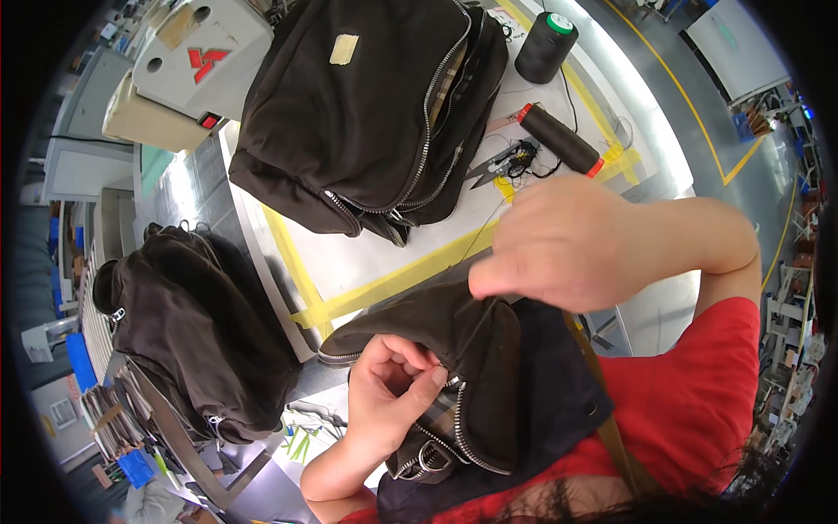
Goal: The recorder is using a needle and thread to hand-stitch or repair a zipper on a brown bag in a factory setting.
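Note:
A dark brown fabric bag (489,349) with metal zippers lies over my lap and the near table edge. Through its opening a bit of checked lining shows. My left hand (388,384) pinches the fabric edge beside the zipper end, thumb against fingertips. Above the bag's upper right part, my right hand (567,244) is closed and smeared by motion. Whatever its fingertips hold is too small to make out. A thin dark thread runs near its fingers, and the fabric rises in a fold beneath them.
Another dark bag (340,113) stands on the yellow-taped table, a third (201,332) at the left. Right of the middle bag lie scissors (497,166), tangled thread (521,157), a red-ended thread spool (559,140) and a black thread cone (546,52). A machine (192,52) stands far left.

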